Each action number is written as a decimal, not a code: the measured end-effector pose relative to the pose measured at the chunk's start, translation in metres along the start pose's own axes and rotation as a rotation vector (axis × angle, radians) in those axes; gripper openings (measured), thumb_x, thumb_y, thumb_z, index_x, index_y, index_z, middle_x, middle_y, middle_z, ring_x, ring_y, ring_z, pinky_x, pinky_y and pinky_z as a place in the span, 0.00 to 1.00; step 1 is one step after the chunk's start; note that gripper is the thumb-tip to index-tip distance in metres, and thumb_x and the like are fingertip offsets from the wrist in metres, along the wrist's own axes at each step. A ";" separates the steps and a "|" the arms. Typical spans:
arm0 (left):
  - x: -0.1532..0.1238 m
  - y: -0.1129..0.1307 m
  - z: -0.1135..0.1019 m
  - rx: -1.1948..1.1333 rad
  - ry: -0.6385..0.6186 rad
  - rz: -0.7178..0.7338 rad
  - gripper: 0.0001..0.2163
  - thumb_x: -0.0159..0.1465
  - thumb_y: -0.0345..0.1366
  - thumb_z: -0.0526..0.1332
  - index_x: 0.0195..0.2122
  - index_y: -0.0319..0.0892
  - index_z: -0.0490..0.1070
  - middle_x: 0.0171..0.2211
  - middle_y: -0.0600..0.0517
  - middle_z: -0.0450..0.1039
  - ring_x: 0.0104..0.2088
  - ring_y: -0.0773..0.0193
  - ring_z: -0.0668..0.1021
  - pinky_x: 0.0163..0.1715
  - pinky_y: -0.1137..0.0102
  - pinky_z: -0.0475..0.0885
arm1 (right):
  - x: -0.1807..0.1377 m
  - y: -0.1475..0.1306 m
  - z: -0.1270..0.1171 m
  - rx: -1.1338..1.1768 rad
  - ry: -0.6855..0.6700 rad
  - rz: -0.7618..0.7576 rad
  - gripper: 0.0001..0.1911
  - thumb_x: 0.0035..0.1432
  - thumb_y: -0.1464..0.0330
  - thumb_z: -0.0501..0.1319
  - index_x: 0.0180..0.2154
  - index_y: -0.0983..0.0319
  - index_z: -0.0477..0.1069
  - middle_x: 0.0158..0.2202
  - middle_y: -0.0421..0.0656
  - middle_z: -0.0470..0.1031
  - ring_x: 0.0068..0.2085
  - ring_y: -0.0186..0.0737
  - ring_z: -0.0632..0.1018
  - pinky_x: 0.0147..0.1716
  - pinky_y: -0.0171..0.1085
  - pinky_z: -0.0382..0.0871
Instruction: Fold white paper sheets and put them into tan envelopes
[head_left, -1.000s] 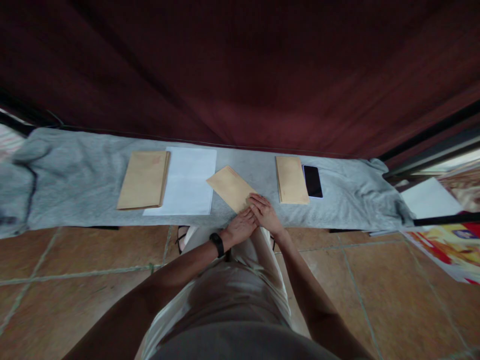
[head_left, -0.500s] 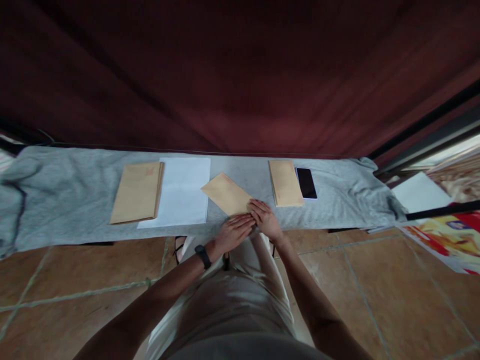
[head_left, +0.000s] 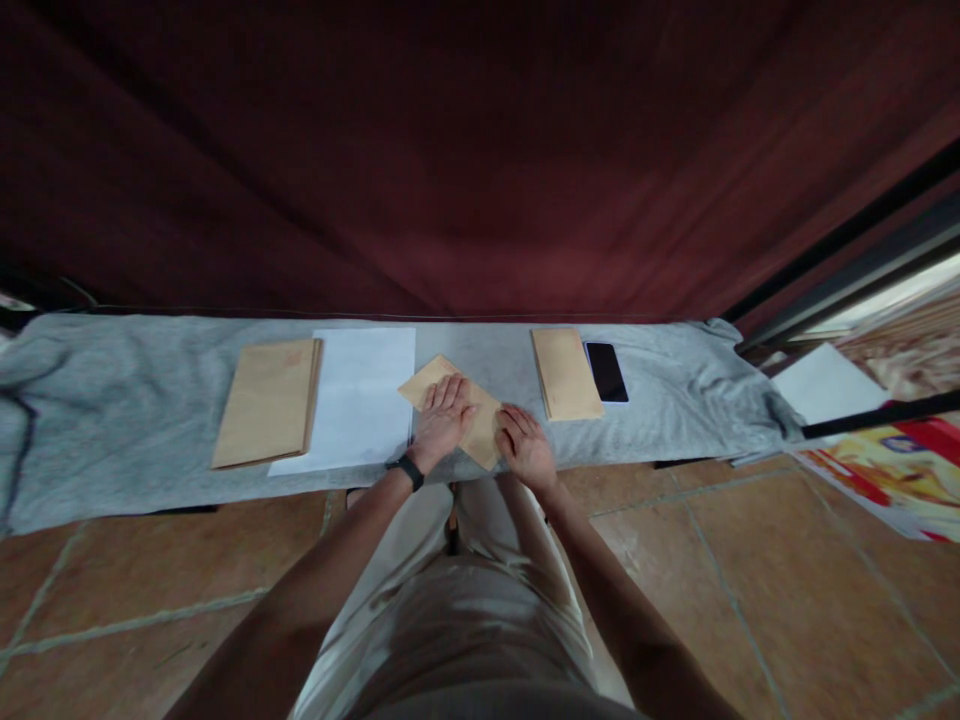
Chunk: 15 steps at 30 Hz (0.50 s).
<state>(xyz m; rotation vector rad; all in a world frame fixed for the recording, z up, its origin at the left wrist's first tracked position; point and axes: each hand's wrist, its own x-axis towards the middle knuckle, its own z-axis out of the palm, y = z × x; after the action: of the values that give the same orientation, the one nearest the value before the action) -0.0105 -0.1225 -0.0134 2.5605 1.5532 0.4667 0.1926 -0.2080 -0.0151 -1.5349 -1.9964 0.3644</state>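
A small tan paper envelope (head_left: 484, 412) lies slanted on the grey cloth in front of me. Across its middle my left hand (head_left: 444, 415) rests palm down, fingers stretched out and the thumb apart, covering part of the paper. My right hand (head_left: 526, 446) is at the envelope's right edge with its fingers bent together over that edge; its thumb is hard to see. To the right lies a stack of similar tan envelopes (head_left: 568, 375). On the left, a larger stack of brown envelopes (head_left: 264, 405) partly overlaps white paper sheets (head_left: 365, 395).
A dark phone (head_left: 606, 372) lies beside the right-hand stack. Grey cloth (head_left: 675, 395) covers the long narrow surface, with a dark red curtain (head_left: 450, 200) behind it. At far right are a white sheet (head_left: 829, 385) and a colourful printed package (head_left: 900, 480), near a black bar.
My left hand has moved from the envelope's lower right end up onto its middle and flattened. My right hand has separated from it and stays by the right edge, its fingers more bent.
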 end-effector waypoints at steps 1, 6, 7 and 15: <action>-0.002 0.002 0.001 0.003 -0.001 0.011 0.28 0.74 0.44 0.45 0.72 0.38 0.54 0.71 0.43 0.58 0.73 0.51 0.56 0.72 0.50 0.49 | 0.000 0.000 0.002 -0.010 0.015 0.015 0.24 0.70 0.66 0.52 0.64 0.63 0.66 0.66 0.52 0.67 0.68 0.50 0.65 0.69 0.53 0.57; -0.010 0.015 0.002 0.012 -0.030 0.083 0.27 0.74 0.42 0.45 0.71 0.38 0.57 0.71 0.45 0.58 0.73 0.52 0.56 0.72 0.53 0.50 | 0.001 0.001 0.006 -0.020 0.057 0.034 0.24 0.69 0.67 0.53 0.64 0.62 0.66 0.66 0.52 0.67 0.67 0.51 0.65 0.68 0.53 0.58; -0.013 0.018 0.002 0.012 -0.034 0.097 0.27 0.74 0.41 0.45 0.71 0.38 0.57 0.71 0.45 0.58 0.73 0.52 0.56 0.72 0.53 0.50 | 0.001 0.002 0.005 -0.013 0.057 0.032 0.24 0.68 0.68 0.52 0.64 0.61 0.66 0.65 0.51 0.68 0.66 0.51 0.66 0.67 0.52 0.59; -0.036 0.043 0.002 0.021 -0.044 0.216 0.26 0.74 0.41 0.47 0.71 0.37 0.57 0.71 0.45 0.58 0.72 0.54 0.57 0.72 0.55 0.52 | 0.009 -0.003 0.008 -0.081 0.132 0.139 0.22 0.67 0.72 0.52 0.60 0.61 0.70 0.54 0.52 0.75 0.56 0.49 0.73 0.58 0.47 0.66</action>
<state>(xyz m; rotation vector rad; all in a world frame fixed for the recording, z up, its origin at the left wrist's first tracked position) 0.0111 -0.1744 -0.0115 2.7478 1.2804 0.4130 0.1840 -0.1991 -0.0172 -1.7079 -1.8282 0.2329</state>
